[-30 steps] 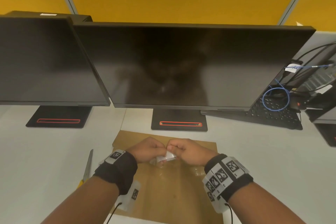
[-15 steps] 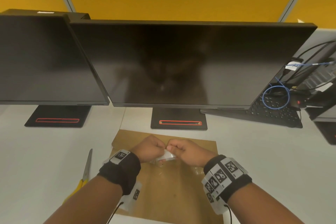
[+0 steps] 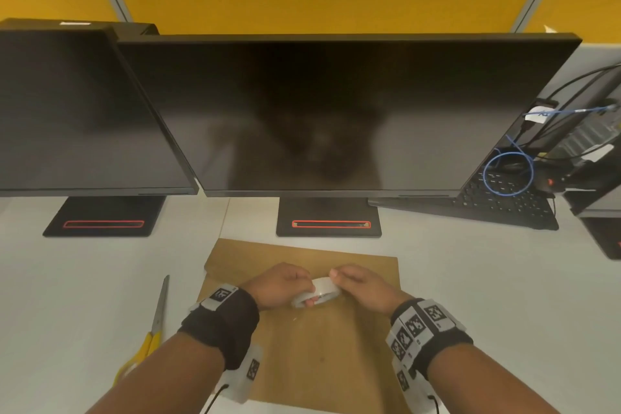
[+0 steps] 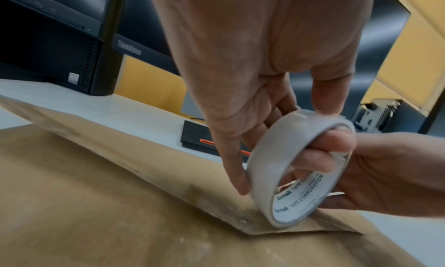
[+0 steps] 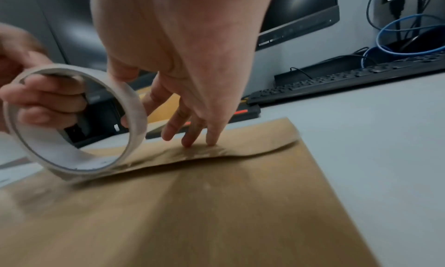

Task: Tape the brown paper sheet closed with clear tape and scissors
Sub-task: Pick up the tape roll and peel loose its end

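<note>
The brown paper sheet lies flat on the white table, its top flap folded toward me. A roll of clear tape stands on edge on the flap's edge. My left hand grips the roll, thumb on the top rim and fingers in the core. My right hand pinches the rim from the other side, thumb on top. Its other fingers touch the flap. The yellow-handled scissors lie on the table left of the sheet, untouched.
Two dark monitors stand close behind the sheet, the base of one just past its far edge. A black keyboard with a blue cable loop sits at the back right. Bare table shows on both sides of the sheet.
My hands have parted slightly, so more of the tape roll shows between them. The sheet and the scissors have not moved.
</note>
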A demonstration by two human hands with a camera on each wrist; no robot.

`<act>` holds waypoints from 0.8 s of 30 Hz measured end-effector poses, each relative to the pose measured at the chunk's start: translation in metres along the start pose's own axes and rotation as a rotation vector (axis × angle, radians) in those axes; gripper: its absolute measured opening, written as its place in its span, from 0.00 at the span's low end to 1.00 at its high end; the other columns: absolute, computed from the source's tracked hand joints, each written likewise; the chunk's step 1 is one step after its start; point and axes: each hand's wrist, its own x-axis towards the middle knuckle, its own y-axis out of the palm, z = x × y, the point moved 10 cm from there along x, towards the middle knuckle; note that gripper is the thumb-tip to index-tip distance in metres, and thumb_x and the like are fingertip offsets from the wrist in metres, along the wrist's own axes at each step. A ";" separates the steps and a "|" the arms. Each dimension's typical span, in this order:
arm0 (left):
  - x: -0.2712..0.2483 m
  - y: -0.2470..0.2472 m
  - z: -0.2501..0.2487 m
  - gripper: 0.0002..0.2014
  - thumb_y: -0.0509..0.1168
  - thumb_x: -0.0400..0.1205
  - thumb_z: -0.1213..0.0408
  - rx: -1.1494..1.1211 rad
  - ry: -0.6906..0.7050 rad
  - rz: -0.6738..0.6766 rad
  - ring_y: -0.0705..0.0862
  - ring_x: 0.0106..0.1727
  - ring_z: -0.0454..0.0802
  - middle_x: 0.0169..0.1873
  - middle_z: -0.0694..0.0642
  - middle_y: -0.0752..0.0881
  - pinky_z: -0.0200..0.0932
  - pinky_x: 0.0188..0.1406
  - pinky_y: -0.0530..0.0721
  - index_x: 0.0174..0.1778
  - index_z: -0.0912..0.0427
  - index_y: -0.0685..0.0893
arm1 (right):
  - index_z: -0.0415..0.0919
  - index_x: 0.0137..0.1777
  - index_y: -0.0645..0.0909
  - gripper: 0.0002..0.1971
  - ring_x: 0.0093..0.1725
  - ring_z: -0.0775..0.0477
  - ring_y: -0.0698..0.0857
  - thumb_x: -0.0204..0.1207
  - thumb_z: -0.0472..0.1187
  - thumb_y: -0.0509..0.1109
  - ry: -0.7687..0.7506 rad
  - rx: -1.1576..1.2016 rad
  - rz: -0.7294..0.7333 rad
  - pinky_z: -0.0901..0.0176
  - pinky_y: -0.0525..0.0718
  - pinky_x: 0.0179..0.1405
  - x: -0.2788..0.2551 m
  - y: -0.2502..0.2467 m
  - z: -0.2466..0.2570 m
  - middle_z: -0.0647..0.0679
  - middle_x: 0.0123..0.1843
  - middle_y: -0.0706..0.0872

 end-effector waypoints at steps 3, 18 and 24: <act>0.002 0.005 0.005 0.13 0.61 0.68 0.56 0.040 -0.026 -0.034 0.78 0.34 0.42 0.23 0.44 0.82 0.41 0.43 0.75 0.18 0.48 0.83 | 0.46 0.64 0.80 0.17 0.62 0.55 0.76 0.85 0.52 0.57 -0.029 -0.059 0.009 0.60 0.71 0.68 0.001 0.010 -0.006 0.53 0.61 0.79; 0.010 0.008 0.002 0.17 0.63 0.78 0.65 -0.016 -0.061 -0.026 0.85 0.38 0.48 0.30 0.55 0.89 0.42 0.44 0.81 0.23 0.53 0.89 | 0.35 0.51 0.76 0.20 0.45 0.54 0.74 0.86 0.53 0.54 -0.045 0.009 0.038 0.64 0.72 0.48 0.002 0.010 -0.012 0.48 0.44 0.75; 0.009 0.008 0.002 0.21 0.61 0.76 0.68 -0.015 -0.089 -0.022 0.82 0.36 0.47 0.28 0.53 0.88 0.42 0.43 0.79 0.18 0.51 0.85 | 0.42 0.48 0.76 0.16 0.44 0.55 0.74 0.86 0.53 0.54 -0.040 0.031 0.040 0.66 0.72 0.47 0.002 0.009 -0.011 0.49 0.44 0.76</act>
